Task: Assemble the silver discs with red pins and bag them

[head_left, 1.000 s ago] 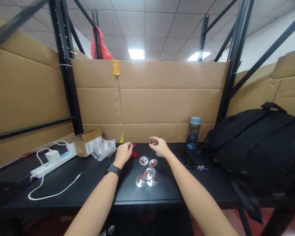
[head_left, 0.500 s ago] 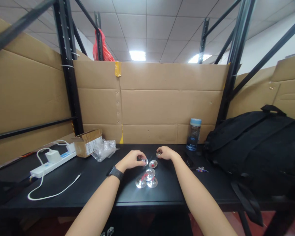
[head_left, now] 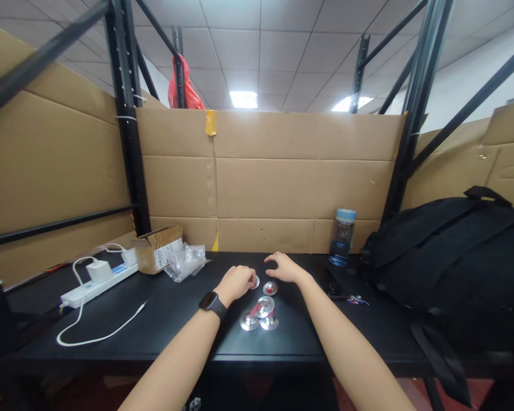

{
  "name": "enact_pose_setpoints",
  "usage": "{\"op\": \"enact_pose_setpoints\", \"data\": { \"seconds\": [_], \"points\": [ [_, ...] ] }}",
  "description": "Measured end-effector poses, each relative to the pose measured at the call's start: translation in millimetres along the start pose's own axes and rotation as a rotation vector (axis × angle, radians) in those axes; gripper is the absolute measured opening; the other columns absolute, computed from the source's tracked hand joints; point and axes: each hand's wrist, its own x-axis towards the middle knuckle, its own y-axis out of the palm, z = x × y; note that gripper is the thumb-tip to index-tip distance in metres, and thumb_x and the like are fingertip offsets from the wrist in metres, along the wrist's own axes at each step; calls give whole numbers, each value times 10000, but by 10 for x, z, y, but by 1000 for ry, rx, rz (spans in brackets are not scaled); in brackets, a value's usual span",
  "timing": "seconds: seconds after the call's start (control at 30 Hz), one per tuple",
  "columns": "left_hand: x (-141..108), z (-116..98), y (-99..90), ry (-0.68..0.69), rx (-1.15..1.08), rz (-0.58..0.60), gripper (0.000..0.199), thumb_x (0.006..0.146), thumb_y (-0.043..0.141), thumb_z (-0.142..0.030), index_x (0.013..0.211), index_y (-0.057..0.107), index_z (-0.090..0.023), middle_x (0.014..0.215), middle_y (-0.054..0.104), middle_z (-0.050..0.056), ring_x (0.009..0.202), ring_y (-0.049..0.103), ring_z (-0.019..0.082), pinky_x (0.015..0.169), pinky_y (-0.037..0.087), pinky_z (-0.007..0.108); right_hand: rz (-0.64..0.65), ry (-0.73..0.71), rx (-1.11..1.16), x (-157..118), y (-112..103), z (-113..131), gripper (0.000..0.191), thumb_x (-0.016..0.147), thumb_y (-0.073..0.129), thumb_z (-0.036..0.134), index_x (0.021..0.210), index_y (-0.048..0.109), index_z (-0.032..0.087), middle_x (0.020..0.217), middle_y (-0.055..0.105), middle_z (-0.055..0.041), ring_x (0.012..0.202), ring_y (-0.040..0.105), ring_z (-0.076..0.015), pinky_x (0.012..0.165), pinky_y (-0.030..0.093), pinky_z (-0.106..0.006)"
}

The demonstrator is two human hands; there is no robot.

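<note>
Several shiny metal discs with raised centres and bits of red lie on the black table. Three of them overlap near the front, the top one resting across two others. A single disc sits just behind that group. My left hand, with a dark watch on its wrist, has its fingers closed on another disc, whose right edge shows. To the right and behind, my right hand is open, thumb and fingers apart, holding nothing visible.
At left are a white power strip with a cable, an open cardboard box and clear plastic wrap. A water bottle, keys and a black backpack are at right. Cardboard stands behind.
My right hand has opened; the disc that was in its fingers no longer shows there. My left hand has turned slightly over its disc. The whole view has shifted a little.
</note>
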Motion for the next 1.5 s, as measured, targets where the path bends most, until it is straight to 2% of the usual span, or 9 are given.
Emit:
{"op": "enact_pose_setpoints", "data": {
  "seconds": [0.17,0.47,0.7,0.8,0.97,1.17,1.33,1.43,1.5],
  "points": [
    [33,7,80,-61,45,7,281,1005,629,-371,1193,662,-165,1204,677,89,1054,673,214,929,577,429,33,-145,81,20,104,217,377,770,796,255,1146,778,234,1185,739,-87,1087,688,-262,958,521,-354],
    [47,75,136,-96,34,-25,316,1004,631,-365,1253,640,-172,1262,653,101,1087,663,226,935,578,440,51,-161,110,10,135,240,354,768,780,249,1121,789,230,1127,761,-87,1029,700,-274,912,534,-368],
    [41,84,162,-50,-114,-125,258,997,640,-352,1154,660,-148,1136,683,76,999,675,203,888,581,411,41,-181,170,25,181,214,399,728,818,249,1124,773,236,1112,771,-71,1038,714,-263,924,536,-362],
    [67,89,155,-44,-215,-219,91,999,578,-208,1053,631,-159,979,694,31,878,668,160,829,555,333,26,-192,218,28,184,217,429,706,856,287,1119,758,227,1045,780,-56,978,724,-243,882,546,-348],
    [114,120,124,-44,-326,-328,152,955,446,-111,1032,525,-216,863,671,-16,738,631,130,713,493,241,-44,-209,292,35,176,284,405,738,836,287,1127,741,221,1005,782,-35,921,724,-195,857,551,-301],
    [104,198,62,-95,-284,-388,133,967,450,-141,1050,501,-230,963,675,24,863,657,160,802,468,267,-113,-123,266,58,148,275,421,711,815,224,1125,736,216,984,764,-20,813,696,-166,791,559,-279],
    [27,380,-4,-243,-142,-364,164,959,485,-107,1051,556,-223,982,678,38,982,648,210,913,428,359,-129,71,127,38,14,36,366,734,839,228,1086,741,233,1011,742,-40,903,693,-204,849,556,-325],
    [-28,498,-17,-335,-70,-331,108,992,545,-198,1077,609,-184,1026,672,51,1017,637,226,947,459,423,-93,199,32,13,-61,-145,299,869,786,316,1134,707,203,1143,706,-80,1014,678,-228,902,567,-391],
    [-53,537,-18,-363,-41,-295,190,993,608,-313,1093,639,-155,1060,666,57,1012,636,224,947,494,444,-38,250,-9,2,-83,-243,283,977,676,356,1202,668,185,1237,670,-94,1059,669,-227,914,580,-425]
  ]
}}
